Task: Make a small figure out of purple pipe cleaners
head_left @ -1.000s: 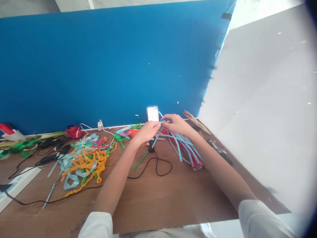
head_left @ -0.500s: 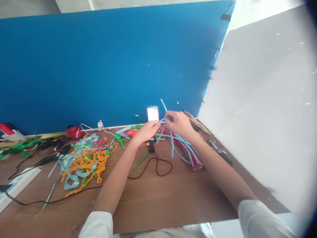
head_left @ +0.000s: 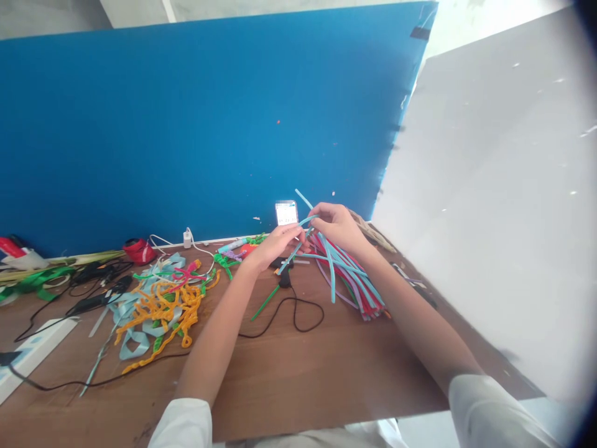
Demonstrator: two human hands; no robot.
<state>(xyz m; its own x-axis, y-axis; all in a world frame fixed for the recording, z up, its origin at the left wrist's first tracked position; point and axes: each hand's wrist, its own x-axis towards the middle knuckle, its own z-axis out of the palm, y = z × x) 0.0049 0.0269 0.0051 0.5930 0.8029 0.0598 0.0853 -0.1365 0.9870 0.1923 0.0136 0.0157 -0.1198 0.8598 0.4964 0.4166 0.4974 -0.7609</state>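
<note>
Light blue pipe cleaners [head_left: 332, 274] cross one another between my two hands, with ends sticking out up, down and to the left. My left hand [head_left: 278, 241] is closed on one of them near its fingertips. Thumb and fingers of my right hand [head_left: 336, 225] pinch the stems where they cross. Below my right hand and forearm lies a bundle of red, purple and light blue pipe cleaners [head_left: 366, 298] on the brown table [head_left: 298, 373]. Beneath my left hand is a black glue gun [head_left: 284, 279] with a green stick, its upper part partly covered.
A lit phone [head_left: 286, 213] leans at the blue partition [head_left: 209, 130]. On the left lie orange twisted pipe cleaners [head_left: 168, 308], light blue ribbon [head_left: 133, 348], a white power strip [head_left: 37, 354] and black cables. A white panel [head_left: 489, 205] stands on the right.
The crossed pipe cleaners have turned slightly between my fingers: the upper end leans further left and the lower left end reaches further left. Both hands stay close together.
</note>
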